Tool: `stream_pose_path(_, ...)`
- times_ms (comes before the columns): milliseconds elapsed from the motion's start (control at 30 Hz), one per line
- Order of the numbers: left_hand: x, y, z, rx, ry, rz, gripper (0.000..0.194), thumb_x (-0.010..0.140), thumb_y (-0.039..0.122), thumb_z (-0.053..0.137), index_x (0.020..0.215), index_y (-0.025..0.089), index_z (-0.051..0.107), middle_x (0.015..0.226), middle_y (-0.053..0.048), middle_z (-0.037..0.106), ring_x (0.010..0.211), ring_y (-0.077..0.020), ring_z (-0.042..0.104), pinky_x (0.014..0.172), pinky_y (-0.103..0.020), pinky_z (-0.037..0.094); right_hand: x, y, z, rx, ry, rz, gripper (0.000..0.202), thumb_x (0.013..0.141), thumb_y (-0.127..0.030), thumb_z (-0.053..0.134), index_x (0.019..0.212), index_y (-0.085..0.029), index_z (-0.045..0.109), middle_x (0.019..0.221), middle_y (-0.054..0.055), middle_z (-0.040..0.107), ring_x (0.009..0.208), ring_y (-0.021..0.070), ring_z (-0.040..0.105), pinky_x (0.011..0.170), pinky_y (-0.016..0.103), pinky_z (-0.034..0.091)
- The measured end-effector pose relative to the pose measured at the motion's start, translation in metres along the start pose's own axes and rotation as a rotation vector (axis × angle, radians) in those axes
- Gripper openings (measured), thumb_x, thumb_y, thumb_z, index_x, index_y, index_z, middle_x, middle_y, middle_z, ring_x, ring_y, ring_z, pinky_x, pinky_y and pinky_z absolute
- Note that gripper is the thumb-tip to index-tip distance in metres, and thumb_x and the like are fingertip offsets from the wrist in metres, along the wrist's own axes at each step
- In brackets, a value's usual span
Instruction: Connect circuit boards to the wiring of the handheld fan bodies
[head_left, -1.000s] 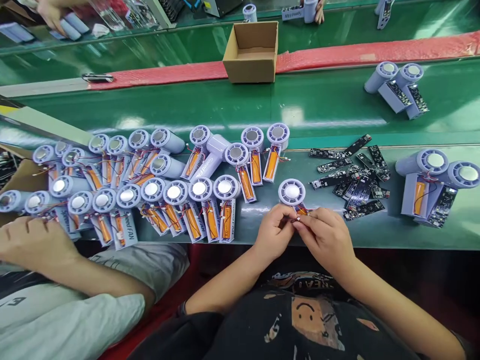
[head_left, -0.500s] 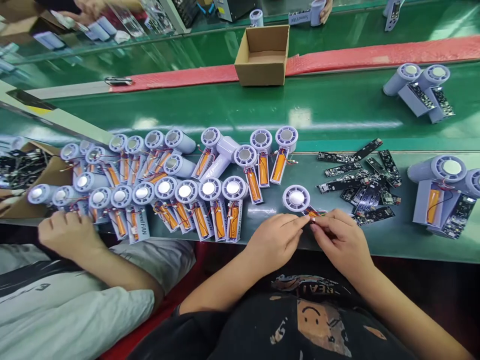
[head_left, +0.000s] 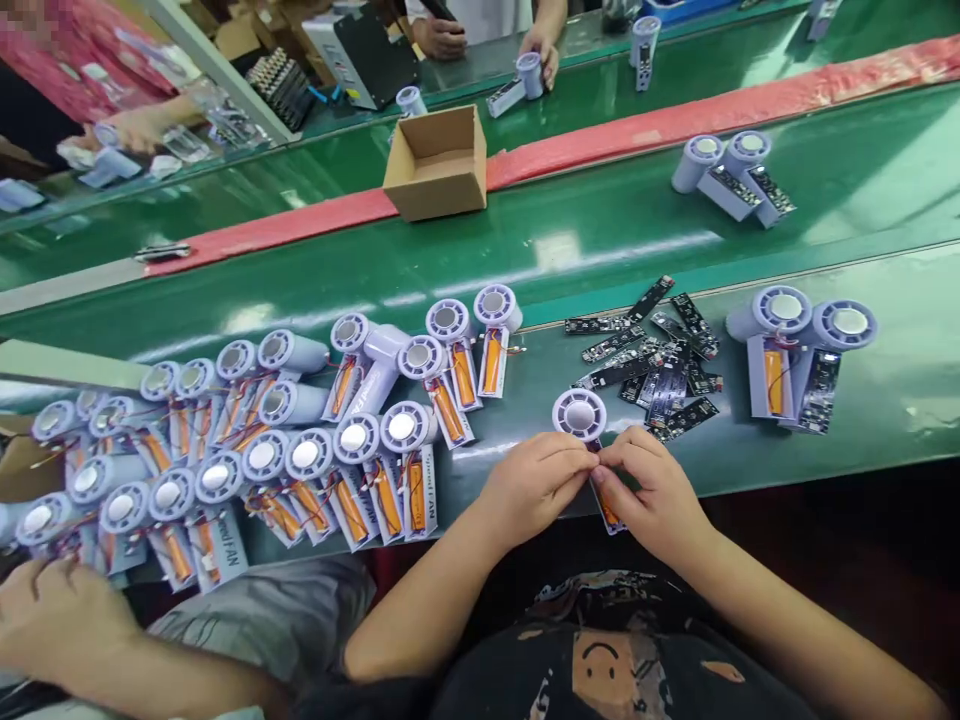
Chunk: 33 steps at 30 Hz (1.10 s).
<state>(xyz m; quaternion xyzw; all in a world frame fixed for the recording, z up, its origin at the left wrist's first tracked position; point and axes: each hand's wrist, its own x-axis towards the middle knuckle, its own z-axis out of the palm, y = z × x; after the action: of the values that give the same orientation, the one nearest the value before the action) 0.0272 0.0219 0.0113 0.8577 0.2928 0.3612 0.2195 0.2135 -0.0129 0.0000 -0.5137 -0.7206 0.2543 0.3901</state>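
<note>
**One fan in your hands, plenty of open ones waiting on the left**

And here you are, head to head with a single lilac fan [head_left: 579, 414], right in front of you at the near edge of the counter [head_left: 900, 400], round end up, handle pointing your way. Your left hand [head_left: 536, 485] and your right hand [head_left: 652, 490] meet fingertip to fingertip just below its head, both pinching what looks like its thin wires [head_left: 595, 444]; the exact grip is too small to tell. Its orange battery [head_left: 609, 515] lies bare, no board over it, so call this one unfinished!

Now the tally. Over to your left, a crowd of fans [head_left: 355, 437], many with orange batteries showing: by the look of it, the bulk of the work left. Loose circuit boards [head_left: 667, 380] sprawl in a heap beyond your right hand. Farther right, a mixed pair: one fan [head_left: 780, 308] with its battery open, the other [head_left: 845, 325] with a board along its handle. And up on the green belt [head_left: 600, 220], two more fans [head_left: 705, 165] both show boards; those seem furthest along!
</note>
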Motion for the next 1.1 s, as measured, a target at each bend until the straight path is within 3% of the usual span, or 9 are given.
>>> stream_pose_path(167,0.067,0.008,-0.026,0.159,-0.032,-0.152,0.023,0.093,0.014,0.049,0.109,0.020,0.064,0.099,-0.004,0.073,0.089,-0.0148,0.069,0.081,-0.028,0.056,-0.008,0.005,0.005,-0.107,0.048,-0.115,0.013,0.095,-0.019,0.052,0.091,-0.020,0.064,0.082,0.001,0.063,0.078,0.0147,0.056,0.074,0.032,0.040)
stream_pose_path(300,0.139,-0.017,0.017,0.438,-0.666,-0.331,0.025,0.089,0.029,0.061,0.110,0.018,0.066,0.113,-0.010,0.068,0.103,-0.0270,0.066,0.085,-0.039,0.054,-0.006,0.003,0.008,-0.230,0.056,-0.221,0.014,0.095,-0.019,0.051,0.091,-0.020,0.064,0.084,0.002,0.064,0.077,0.0154,0.052,0.077,0.034,0.036)
stream_pose_path(367,0.163,-0.025,0.037,0.500,-0.769,-0.313,0.020,0.086,0.027,0.064,0.102,0.017,0.067,0.110,-0.010,0.067,0.103,-0.0274,0.064,0.083,-0.037,0.053,-0.005,0.002,0.007,-0.247,0.057,-0.236,0.013,0.094,-0.019,0.052,0.091,-0.020,0.065,0.083,0.002,0.065,0.077,0.0158,0.051,0.077,0.034,0.035)
stream_pose_path(433,0.171,-0.024,0.037,0.517,-0.734,-0.290,0.010,0.084,0.017,0.059,0.091,0.017,0.066,0.103,-0.009,0.065,0.099,-0.0254,0.062,0.079,-0.035,0.050,-0.004,0.002,0.006,-0.242,0.059,-0.238,0.013,0.093,-0.019,0.053,0.090,-0.020,0.065,0.082,0.001,0.065,0.076,0.0157,0.051,0.077,0.034,0.034)
stream_pose_path(567,0.136,0.000,-0.014,0.354,-0.448,-0.408,0.014,0.078,0.009,0.051,0.088,0.017,0.057,0.088,-0.004,0.058,0.080,-0.0187,0.056,0.070,-0.032,0.045,-0.003,0.002,0.006,-0.181,0.038,-0.159,0.013,0.092,-0.018,0.053,0.088,-0.020,0.065,0.080,0.002,0.063,0.076,0.0150,0.054,0.076,0.034,0.034)
stream_pose_path(667,0.074,0.018,-0.041,-0.138,-0.121,-0.597,0.024,0.081,0.012,0.046,0.104,0.020,0.049,0.080,0.001,0.053,0.067,-0.0125,0.050,0.063,-0.026,0.043,-0.001,0.002,0.008,-0.126,0.016,-0.088,0.013,0.091,-0.017,0.052,0.086,-0.020,0.064,0.079,0.001,0.062,0.076,0.0152,0.055,0.075,0.034,0.034)
stream_pose_path(833,-0.013,0.023,-0.005,-0.691,0.025,-0.956,0.029,0.076,0.030,0.067,0.097,0.020,0.051,0.060,0.010,0.035,0.050,-0.0069,0.032,0.050,-0.020,0.032,0.004,0.000,0.011,-0.132,-0.023,-0.094,0.014,0.093,-0.019,0.053,0.085,-0.022,0.064,0.080,0.001,0.063,0.078,0.0163,0.052,0.076,0.036,0.032)
stream_pose_path(967,-0.022,0.017,0.021,-0.707,0.187,-1.047,0.029,0.075,0.041,0.071,0.081,0.018,0.055,0.062,0.006,0.050,0.054,-0.0079,0.045,0.054,-0.021,0.039,0.007,-0.002,0.014,-0.152,-0.056,-0.115,0.017,0.094,-0.022,0.052,0.084,-0.023,0.065,0.080,0.001,0.062,0.077,0.0173,0.049,0.074,0.037,0.031)
stream_pose_path(1100,-0.015,0.013,0.017,-0.675,0.186,-1.044,0.030,0.075,0.040,0.073,0.069,0.017,0.055,0.058,0.003,0.058,0.055,-0.0103,0.053,0.057,-0.023,0.044,0.007,-0.003,0.016,-0.253,-0.002,-0.164,0.010,0.092,-0.024,0.057,0.088,-0.023,0.065,0.082,0.002,0.065,0.079,0.0187,0.050,0.075,0.038,0.030)
